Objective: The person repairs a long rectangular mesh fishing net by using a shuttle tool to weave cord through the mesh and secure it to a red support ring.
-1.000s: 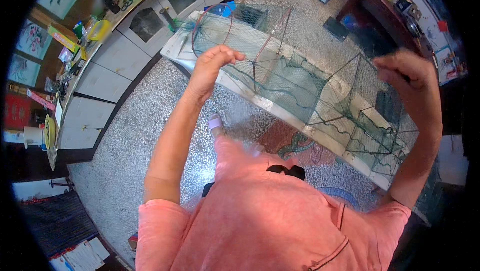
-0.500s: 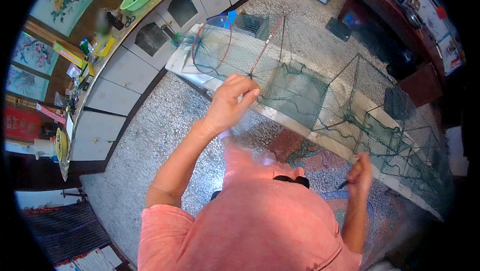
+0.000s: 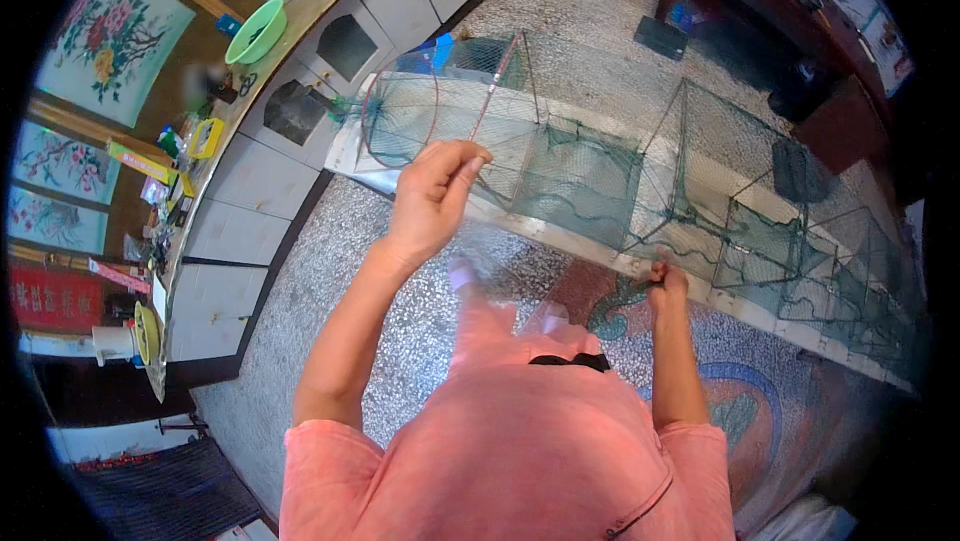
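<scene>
the long green mesh trap with thin square wire frames (image 3: 640, 181) lies stretched along a pale strip on the speckled stone floor, and it serves as the landmark here. the left hand (image 3: 432, 199) is raised over the near-left section of the trap, thumb and fingertips pressed together as if pinching a fine strand or a bit of the netting; the line itself is too thin to make out, so what sits in the pinch cannot be told for sure. the lifted hand seems placed to keep tension away from the mesh. the right hand (image 3: 667, 286) is low at the near edge of the trap, about its middle, fingers curled shut around something small and dark, probably where netting meets frame, likely steadying that spot. beyond the trap's far-left end runs a row of pale grey cabinets (image 3: 300, 111) under a wooden counter carrying a green plastic basin (image 3: 256, 31).
</scene>
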Available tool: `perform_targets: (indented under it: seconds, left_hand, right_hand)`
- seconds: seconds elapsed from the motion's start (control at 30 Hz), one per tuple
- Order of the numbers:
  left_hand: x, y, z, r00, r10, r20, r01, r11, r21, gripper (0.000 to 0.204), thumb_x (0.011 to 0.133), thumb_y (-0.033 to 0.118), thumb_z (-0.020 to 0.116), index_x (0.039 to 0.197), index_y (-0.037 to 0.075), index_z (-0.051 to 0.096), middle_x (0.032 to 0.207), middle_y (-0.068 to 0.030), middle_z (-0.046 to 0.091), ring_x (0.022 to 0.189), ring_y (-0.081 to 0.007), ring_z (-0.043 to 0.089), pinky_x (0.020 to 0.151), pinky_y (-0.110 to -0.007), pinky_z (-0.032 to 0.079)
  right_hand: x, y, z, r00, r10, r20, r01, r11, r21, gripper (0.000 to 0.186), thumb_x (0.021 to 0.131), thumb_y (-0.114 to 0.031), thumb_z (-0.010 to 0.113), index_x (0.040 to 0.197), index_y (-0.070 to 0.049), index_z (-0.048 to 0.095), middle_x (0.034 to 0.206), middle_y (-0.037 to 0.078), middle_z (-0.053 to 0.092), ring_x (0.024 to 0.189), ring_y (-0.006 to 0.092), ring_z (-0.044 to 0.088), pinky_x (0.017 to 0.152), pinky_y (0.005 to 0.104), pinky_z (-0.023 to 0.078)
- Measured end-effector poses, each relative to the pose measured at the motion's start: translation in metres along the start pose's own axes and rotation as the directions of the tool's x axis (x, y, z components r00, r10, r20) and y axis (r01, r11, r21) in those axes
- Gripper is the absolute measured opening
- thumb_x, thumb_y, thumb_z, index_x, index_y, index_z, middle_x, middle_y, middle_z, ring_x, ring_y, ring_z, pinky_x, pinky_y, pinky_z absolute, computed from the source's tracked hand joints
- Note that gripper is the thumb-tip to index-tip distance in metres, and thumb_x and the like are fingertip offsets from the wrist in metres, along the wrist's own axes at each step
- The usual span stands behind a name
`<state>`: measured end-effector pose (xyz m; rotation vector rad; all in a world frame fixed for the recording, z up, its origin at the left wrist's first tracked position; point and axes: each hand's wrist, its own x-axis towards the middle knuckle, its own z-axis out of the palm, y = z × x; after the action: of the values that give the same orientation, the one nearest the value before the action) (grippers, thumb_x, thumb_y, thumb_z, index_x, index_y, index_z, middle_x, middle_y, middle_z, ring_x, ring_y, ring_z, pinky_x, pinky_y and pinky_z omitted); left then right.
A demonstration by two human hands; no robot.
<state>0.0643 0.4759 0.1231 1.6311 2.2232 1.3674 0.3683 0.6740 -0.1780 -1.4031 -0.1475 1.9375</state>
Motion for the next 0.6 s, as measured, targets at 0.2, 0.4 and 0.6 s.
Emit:
perform_targets:
  seconds: [0.2,0.4,0.6]
  left_hand:
    - [0.055,-0.001,-0.017,0.987,0.095,-0.129,-0.109,0.988,-0.106,0.009,0.088,0.009,0.053,0.088,0.002,0.059,0.073,-0.0059,0.056,0.066,-0.0131,0.050,0.061,-0.026,0.041]
    - [0.152,-0.027,-0.015,0.984,0.157,0.084,-0.134,0.963,-0.235,0.016,0.092,0.017,0.051,0.090,0.002,0.057,0.083,0.0010,0.057,0.079,-0.0065,0.050,0.073,-0.021,0.041]
    - [0.191,-0.077,0.020,0.960,0.220,0.173,-0.172,0.952,-0.255,0.014,0.089,0.015,0.053,0.085,0.002,0.056,0.072,-0.0045,0.055,0.066,-0.0104,0.048,0.065,-0.025,0.041]
  right_hand:
    - [-0.133,-0.039,0.059,0.911,-0.283,0.298,0.297,0.955,0.001,0.016,0.091,-0.021,0.049,0.091,-0.005,0.052,0.091,0.008,0.057,0.047,0.0063,0.032,0.038,0.0184,0.025]
    - [-0.204,-0.052,0.081,0.832,-0.468,0.297,0.452,0.883,0.128,0.017,0.093,-0.021,0.047,0.093,-0.005,0.052,0.091,0.007,0.057,0.044,0.0054,0.031,0.037,0.0191,0.023]
    - [-0.239,-0.061,0.118,0.823,-0.542,0.168,0.507,0.836,0.210,0.018,0.094,-0.021,0.046,0.091,-0.004,0.052,0.089,0.007,0.057,0.046,0.0046,0.032,0.040,0.0191,0.026]
